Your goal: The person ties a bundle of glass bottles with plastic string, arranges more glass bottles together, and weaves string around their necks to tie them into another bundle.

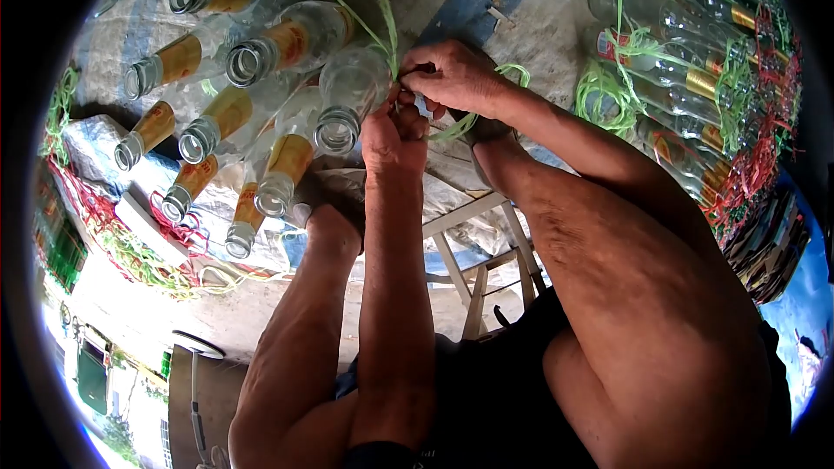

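Several clear glass bottles with orange-gold neck labels stand grouped on the left, and the nearest glass bottle (339,113) is beside my hands. A light green plastic string (389,30) runs along this group and rises in a frayed end above my fingers. My left hand (395,132) is closed, its fingertips pinching the string against the bottle's side. Just above and to the right, my right hand (453,78) is closed too, with thumb and fingers meeting at the same string. Its loose length loops out behind my right wrist. The exact pinch point is partly hidden by the fingers.
More bottles tied with green string (669,78) lie at the right beside a loose string coil (604,100) and red netting-like strands (773,104). A wooden stool (473,295) is between my legs. Red and green string (156,260) lies at the left edge of the sheet (539,0).
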The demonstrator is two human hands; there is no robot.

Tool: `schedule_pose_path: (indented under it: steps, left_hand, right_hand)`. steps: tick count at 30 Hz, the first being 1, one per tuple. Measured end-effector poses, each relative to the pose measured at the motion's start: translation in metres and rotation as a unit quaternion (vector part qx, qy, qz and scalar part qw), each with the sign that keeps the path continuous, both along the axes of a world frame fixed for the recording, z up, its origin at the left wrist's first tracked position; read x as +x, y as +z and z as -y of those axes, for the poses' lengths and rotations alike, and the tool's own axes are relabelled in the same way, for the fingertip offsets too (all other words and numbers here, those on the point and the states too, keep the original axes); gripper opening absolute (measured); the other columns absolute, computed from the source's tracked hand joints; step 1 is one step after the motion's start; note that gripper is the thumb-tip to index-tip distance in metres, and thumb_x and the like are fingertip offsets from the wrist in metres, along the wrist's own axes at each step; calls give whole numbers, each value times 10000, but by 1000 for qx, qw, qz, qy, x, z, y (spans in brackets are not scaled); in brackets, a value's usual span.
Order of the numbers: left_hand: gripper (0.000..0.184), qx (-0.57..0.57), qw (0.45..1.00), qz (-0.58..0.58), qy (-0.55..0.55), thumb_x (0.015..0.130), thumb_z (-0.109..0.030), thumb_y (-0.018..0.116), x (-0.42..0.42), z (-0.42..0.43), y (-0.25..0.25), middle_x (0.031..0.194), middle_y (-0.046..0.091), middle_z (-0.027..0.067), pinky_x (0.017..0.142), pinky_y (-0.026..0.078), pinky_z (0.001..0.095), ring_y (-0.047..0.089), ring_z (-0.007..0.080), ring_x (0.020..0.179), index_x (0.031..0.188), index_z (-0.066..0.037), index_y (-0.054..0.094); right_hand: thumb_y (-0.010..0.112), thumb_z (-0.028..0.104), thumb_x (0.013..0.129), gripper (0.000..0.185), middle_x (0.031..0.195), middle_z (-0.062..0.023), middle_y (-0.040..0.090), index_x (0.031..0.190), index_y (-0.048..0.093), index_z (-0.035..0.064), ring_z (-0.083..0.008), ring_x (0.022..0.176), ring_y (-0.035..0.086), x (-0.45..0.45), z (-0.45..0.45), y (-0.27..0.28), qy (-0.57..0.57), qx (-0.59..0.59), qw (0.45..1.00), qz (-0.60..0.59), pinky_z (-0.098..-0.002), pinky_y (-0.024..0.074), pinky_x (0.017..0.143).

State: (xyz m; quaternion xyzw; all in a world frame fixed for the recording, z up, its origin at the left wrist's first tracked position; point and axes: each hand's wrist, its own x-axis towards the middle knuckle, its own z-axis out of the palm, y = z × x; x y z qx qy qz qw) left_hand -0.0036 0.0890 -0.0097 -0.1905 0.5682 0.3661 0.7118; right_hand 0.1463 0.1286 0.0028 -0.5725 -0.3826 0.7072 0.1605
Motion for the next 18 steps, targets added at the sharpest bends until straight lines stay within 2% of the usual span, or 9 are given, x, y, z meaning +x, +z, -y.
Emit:
schedule_pose_path:
  steps: [2, 5, 11, 14, 18]
  left_hand:
    - [170, 21, 1000, 10, -7, 997, -168, 603, -4, 4, -5, 725, 559, -18, 483, 281, 263, 379, 88, 517, 853, -78, 614]
    - [171, -29, 999, -20, 1, 991, -172, 610, 3, -4, 1, 704, 545, -25, 473, 268, 262, 362, 88, 500, 844, -85, 608]
    - [155, -19, 1000, -14, -10, 975, -183, 624, 0, -5, -6, 685, 555, -38, 475, 270, 266, 382, 88, 490, 839, -108, 624]
    - [173, -33, 999, -11, -24, 973, -208, 625, -1, -5, -5, 678, 569, -43, 478, 270, 267, 397, 84, 495, 828, -115, 632]
    - [209, -57, 998, 34, -24, 977, -235, 616, -6, -5, -5, 649, 562, -45, 478, 260, 263, 378, 84, 486, 809, -112, 633]
  right_hand:
    - [612, 132, 954, 236, 771, -80, 706, 1111, 716, -11, -134, 623, 687, 0, 2, -5, 8, 3, 1000, -4, -298, 601, 540]
    - [609, 130, 974, 201, 748, -57, 683, 1100, 699, 2, -115, 620, 671, 1, 1, -2, 7, -10, 1000, -5, -292, 591, 557]
    - [609, 157, 975, 228, 755, -63, 686, 1117, 702, 4, -113, 601, 650, 1, -3, 2, 22, -22, 999, 10, -303, 580, 553]
    - [632, 179, 975, 238, 721, -37, 650, 1131, 708, 16, -102, 577, 600, 2, -5, -2, 29, -35, 999, -6, -302, 549, 546]
    - [662, 193, 972, 213, 679, 5, 581, 1096, 714, 28, -81, 571, 538, 10, -5, -20, -16, -125, 983, -130, -280, 495, 534]
